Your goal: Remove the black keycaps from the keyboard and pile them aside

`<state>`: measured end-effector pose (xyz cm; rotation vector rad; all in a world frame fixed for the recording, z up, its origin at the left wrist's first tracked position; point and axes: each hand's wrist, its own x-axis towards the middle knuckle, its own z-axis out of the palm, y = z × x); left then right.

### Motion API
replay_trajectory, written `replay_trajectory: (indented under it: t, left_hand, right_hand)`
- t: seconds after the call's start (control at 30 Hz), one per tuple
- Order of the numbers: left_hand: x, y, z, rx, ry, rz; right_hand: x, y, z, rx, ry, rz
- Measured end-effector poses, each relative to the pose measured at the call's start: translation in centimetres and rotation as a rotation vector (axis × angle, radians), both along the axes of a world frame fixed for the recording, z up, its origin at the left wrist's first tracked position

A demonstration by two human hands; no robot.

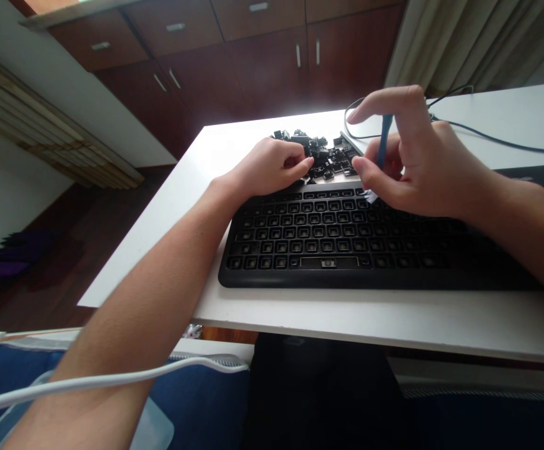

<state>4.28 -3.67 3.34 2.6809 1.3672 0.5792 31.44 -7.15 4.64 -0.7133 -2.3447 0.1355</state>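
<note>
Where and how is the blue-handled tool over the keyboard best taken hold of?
Probably by the blue handle, pinched from the right, as the right hand has it: the handle is slim and near upright, and its white tip points down at the keyboard, so a grip above leaves that end free.

You seem to be in a home: reddish-brown cabinets (253, 75) stand beyond your white table (318, 306), curtains (42, 125) hang to its left and behind its right part, over dark flooring (96, 222).
</note>
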Motion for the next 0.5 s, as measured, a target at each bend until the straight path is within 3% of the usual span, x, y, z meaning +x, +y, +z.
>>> replay_trajectory:
  t: [0.5]
  left_hand:
    - [-0.02,-0.02,0.04,-0.003,0.012,0.002]
  right_hand:
    - [0.01,-0.20,0.05,0.000,-0.012,-0.031]
